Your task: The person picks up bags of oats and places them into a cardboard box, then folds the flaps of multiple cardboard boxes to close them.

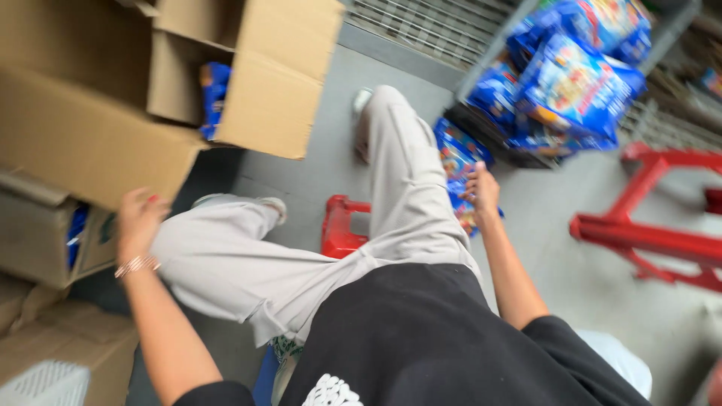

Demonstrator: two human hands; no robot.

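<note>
Below your head camera, your left hand [139, 218] touches the lower edge of an open cardboard box [90, 135], fingers curled; grip unclear. Your right hand [483, 194] pinches blue snack packets [457, 162] beside the wire shelf [481, 60], above a red stool [342, 225].

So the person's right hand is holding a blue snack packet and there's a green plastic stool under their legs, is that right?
Not quite: the stool is red, not green, as the head view shows. The rest holds: the right hand grips a blue snack packet, and the stool sits under the legs.
</note>
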